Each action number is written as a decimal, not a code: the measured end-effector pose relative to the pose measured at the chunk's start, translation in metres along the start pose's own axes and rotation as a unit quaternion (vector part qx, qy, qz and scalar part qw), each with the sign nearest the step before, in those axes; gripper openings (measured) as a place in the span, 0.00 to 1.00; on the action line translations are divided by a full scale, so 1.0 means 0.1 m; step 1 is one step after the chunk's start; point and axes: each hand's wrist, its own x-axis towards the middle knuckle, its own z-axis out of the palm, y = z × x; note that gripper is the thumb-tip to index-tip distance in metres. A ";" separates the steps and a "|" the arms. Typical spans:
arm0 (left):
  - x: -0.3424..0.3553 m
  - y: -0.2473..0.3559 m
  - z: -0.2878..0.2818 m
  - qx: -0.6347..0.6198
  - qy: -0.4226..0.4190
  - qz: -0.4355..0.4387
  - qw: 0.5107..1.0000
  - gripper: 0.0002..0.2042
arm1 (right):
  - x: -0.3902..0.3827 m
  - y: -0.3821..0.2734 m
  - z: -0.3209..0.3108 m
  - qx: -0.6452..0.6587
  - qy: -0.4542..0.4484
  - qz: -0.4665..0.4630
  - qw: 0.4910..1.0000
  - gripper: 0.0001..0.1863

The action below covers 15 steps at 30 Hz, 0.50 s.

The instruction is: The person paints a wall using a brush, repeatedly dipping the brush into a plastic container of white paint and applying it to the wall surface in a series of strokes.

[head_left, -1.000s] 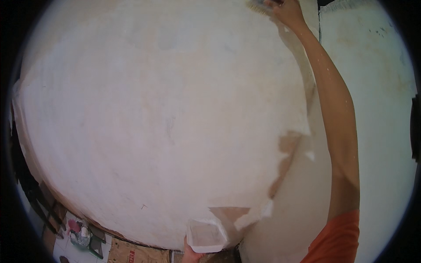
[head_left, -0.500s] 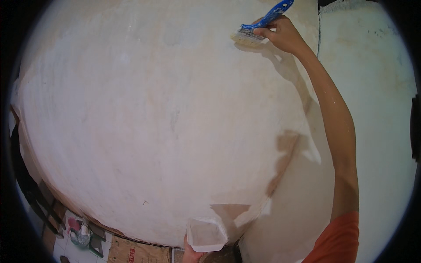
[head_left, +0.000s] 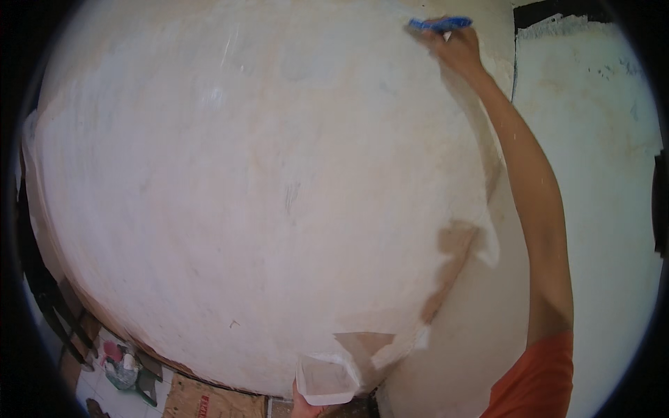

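Whitewashed wall (head_left: pixel 265 188) fills your view. At one o'clock your right hand (head_left: pixel 456 49) is closed on a blue brush (head_left: pixel 439 24), pressed to the wall. At six o'clock your left hand (head_left: pixel 306 407), mostly hidden, seems to grip a tub (head_left: pixel 326 380) of paint from below.

Head view faces wall (head_left: pixel 265 181) closely

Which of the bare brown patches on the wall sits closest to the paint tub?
The low brown patch just above the white paint tub in the left hand; the other bare patch lies higher, to the right.
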 end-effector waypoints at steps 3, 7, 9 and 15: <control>-0.06 0.03 0.03 -0.003 -0.001 0.006 1.000 0.27 | -0.43 -0.51 -0.11 0.044 -0.077 -0.009 0.996 0.16; -0.06 -0.01 -0.02 -0.004 -0.014 0.009 1.000 0.27 | -0.71 -0.58 -0.09 0.156 -0.228 0.049 0.960 0.16; -0.08 -0.01 -0.08 -0.011 -0.011 0.003 1.000 0.27 | -0.68 -0.37 -0.02 0.106 -0.188 0.014 0.976 0.14; -0.21 0.10 -0.25 -0.031 0.018 0.046 0.998 0.27 | -0.18 -0.25 -0.03 -0.090 0.059 -0.013 0.994 0.15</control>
